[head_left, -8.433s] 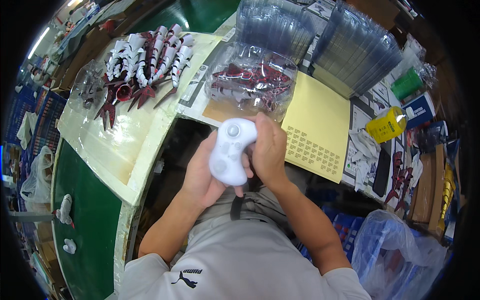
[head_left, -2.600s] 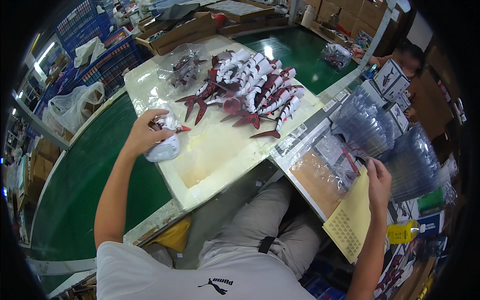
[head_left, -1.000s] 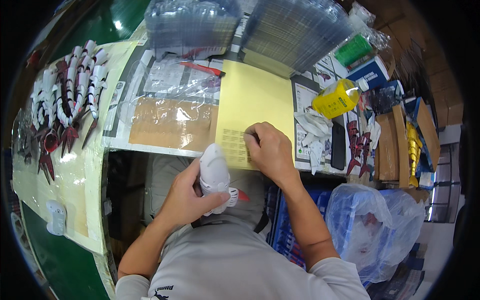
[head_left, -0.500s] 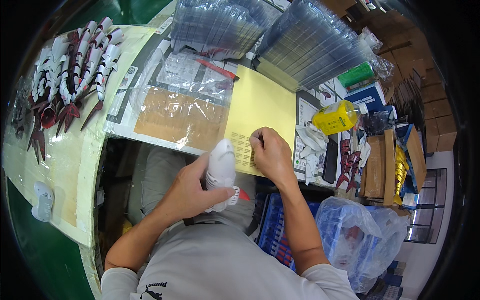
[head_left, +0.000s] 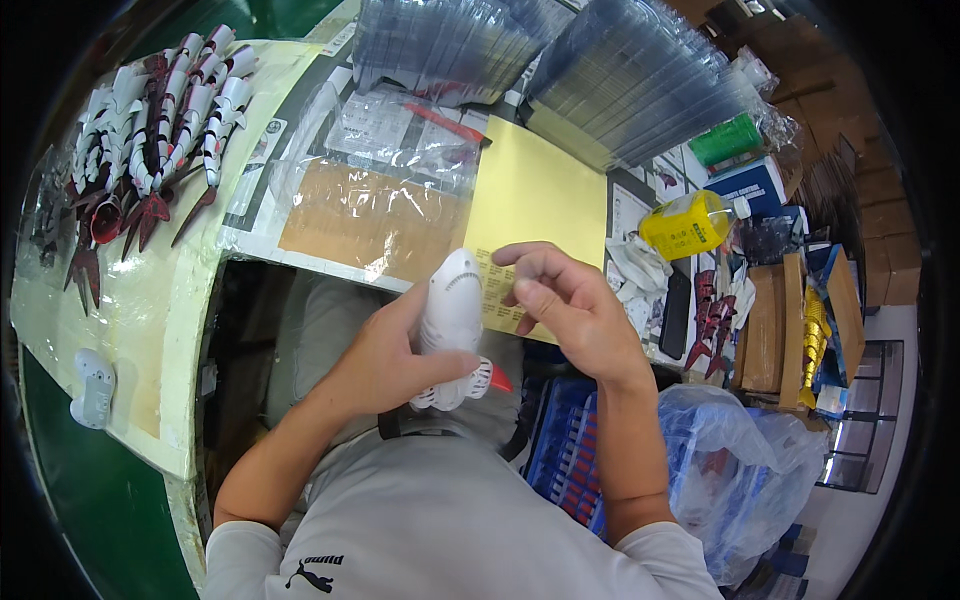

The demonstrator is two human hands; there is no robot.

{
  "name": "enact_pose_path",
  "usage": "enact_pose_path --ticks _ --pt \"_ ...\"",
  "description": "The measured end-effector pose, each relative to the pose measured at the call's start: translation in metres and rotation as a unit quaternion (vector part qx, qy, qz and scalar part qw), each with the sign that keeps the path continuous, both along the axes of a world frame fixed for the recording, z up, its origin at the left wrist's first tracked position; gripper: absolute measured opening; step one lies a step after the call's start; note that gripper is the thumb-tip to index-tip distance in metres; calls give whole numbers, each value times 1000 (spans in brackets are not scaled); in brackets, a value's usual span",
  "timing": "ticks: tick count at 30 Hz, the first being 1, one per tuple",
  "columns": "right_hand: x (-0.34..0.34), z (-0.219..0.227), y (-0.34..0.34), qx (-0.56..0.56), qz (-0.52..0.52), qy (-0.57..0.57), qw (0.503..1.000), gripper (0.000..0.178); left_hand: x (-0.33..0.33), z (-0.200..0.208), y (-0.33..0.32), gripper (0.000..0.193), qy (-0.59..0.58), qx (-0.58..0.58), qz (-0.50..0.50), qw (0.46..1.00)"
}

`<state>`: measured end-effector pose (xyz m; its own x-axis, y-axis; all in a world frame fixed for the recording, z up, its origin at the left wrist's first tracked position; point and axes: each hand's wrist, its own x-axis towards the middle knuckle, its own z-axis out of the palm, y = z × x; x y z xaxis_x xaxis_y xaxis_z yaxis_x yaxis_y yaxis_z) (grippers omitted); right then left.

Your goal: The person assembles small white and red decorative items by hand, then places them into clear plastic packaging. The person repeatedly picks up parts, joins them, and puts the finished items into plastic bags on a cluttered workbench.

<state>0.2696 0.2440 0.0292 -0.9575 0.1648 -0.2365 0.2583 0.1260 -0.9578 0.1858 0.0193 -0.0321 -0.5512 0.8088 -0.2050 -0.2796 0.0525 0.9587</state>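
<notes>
My left hand (head_left: pixel 385 355) is wrapped round a white plastic toy shark body (head_left: pixel 455 315), held upright over my lap with its rounded end up. Its lower part has slotted openings, and a red piece (head_left: pixel 501 378) shows beside them. To the right of the toy is my right hand (head_left: pixel 585 315), fingers loosely bent and apart, with the index finger reaching toward the toy's upper end. Whether anything small sticks to its fingertips cannot be made out. Beneath that hand lies a yellow sheet (head_left: pixel 540 190) with rows of small printed labels at its near end.
Stacks of clear plastic trays (head_left: pixel 630 85) stand at the back. White-and-dark-red jointed toy parts (head_left: pixel 160 130) are piled on the left table, near a white remote control (head_left: pixel 93 388). At right are a yellow bottle (head_left: pixel 690 225), a dark phone (head_left: pixel 676 315) and a bagged blue crate (head_left: pixel 700 470).
My right hand has lifted off the label area of the yellow sheet, with its fingers opening out toward the toy. The toy has shifted slightly up and right in my left hand.
</notes>
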Motion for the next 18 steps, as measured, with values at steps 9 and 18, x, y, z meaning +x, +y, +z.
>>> enact_pose_path --ticks 9,18 --pt "-15 7 -17 64 81 -22 994 24 1 9 -3 75 10 -8 -13 1000" --pt "-3 -3 -31 86 14 14 996 27 5 11 -2 72 17 -7 -10 1000"
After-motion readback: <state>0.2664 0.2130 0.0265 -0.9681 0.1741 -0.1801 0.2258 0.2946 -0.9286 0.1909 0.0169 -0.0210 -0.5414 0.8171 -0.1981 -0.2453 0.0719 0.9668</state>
